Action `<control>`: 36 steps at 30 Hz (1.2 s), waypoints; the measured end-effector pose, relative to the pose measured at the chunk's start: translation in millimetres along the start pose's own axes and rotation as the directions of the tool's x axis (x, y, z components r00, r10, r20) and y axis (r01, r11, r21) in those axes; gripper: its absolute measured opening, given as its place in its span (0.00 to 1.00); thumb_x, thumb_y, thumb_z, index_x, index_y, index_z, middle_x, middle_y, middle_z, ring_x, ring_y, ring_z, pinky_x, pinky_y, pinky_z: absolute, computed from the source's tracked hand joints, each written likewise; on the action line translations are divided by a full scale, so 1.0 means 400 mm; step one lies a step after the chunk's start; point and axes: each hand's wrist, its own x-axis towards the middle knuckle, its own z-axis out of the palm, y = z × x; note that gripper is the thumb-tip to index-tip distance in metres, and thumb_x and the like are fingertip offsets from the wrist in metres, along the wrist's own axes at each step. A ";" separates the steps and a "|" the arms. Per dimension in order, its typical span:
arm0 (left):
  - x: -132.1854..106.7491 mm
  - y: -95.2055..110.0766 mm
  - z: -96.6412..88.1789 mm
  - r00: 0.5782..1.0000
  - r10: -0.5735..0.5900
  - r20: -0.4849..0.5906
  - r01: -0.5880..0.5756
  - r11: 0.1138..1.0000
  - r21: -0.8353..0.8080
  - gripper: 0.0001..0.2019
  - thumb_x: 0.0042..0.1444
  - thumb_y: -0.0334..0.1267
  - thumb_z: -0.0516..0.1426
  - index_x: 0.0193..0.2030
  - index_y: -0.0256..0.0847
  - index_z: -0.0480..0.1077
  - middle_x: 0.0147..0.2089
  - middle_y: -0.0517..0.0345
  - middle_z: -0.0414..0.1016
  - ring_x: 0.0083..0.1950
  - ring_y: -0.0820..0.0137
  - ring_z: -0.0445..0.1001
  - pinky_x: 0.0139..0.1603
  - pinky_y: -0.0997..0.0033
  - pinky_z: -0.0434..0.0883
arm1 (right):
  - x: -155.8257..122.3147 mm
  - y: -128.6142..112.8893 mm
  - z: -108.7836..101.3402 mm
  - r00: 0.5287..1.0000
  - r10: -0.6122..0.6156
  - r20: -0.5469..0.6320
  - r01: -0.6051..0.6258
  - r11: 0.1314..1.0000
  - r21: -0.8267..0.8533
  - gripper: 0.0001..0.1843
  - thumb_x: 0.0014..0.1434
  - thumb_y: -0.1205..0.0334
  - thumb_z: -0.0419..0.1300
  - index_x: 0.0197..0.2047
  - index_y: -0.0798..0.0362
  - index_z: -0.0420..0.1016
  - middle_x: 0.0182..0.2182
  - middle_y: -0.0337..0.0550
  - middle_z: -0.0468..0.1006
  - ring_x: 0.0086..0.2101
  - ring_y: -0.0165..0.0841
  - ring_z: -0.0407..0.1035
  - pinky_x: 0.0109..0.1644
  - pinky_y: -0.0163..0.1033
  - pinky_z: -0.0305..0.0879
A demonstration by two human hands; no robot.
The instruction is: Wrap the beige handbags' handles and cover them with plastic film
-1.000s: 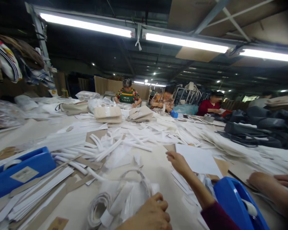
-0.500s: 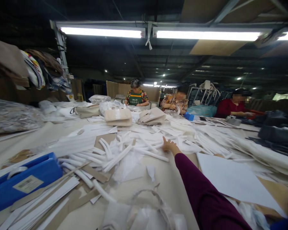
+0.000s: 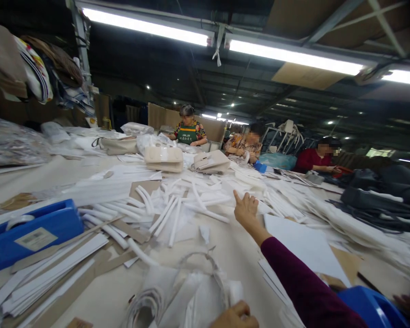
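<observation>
Big dim workshop under long tube lights (image 3: pixel 294 57), with a pale counter (image 3: pixel 248 271) pretty much buried in white scraps (image 3: pixel 54 278). Looking at two bits of stuff: loose white tubes (image 3: pixel 208 212) across the middle of the counter, and a wrapped pale bundle (image 3: pixel 200 294) with a thin looped strap (image 3: pixel 220 280), right down at the bottom of view. Going by looks, would call the tubes super light and squishy, probably foam, so easy to dent and quick to flop; better to pinch loosely mid-length than by one end. Would guess the bundle to be light too, soft inside and a bit slippery outside, so maybe go for the strap or slide a full palm under rather than tug at the covering. As for pose, hands well apart. Right hand (image 3: pixel 248 212) out over the clutter near the tubes, on a stretched arm in a purple sleeve (image 3: pixel 300 278), back side up, one digit stuck out, others curled; can't tell if pinching anything. Left hand (image 3: pixel 235 315) mostly cut off, bent right beside the bundle, maybe touching; can't tell if clamped on it.
</observation>
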 end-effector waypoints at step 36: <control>0.043 0.072 -0.322 0.914 0.093 0.394 0.017 0.963 -0.268 0.13 0.62 0.32 0.44 0.31 0.40 0.67 0.30 0.56 0.71 0.36 0.65 0.65 0.50 0.54 0.57 | -0.990 0.257 -0.279 0.885 -0.267 0.381 -0.425 -0.131 0.896 0.43 0.44 0.79 0.51 0.66 0.50 0.62 0.61 0.43 0.65 0.61 0.37 0.58 0.67 0.46 0.54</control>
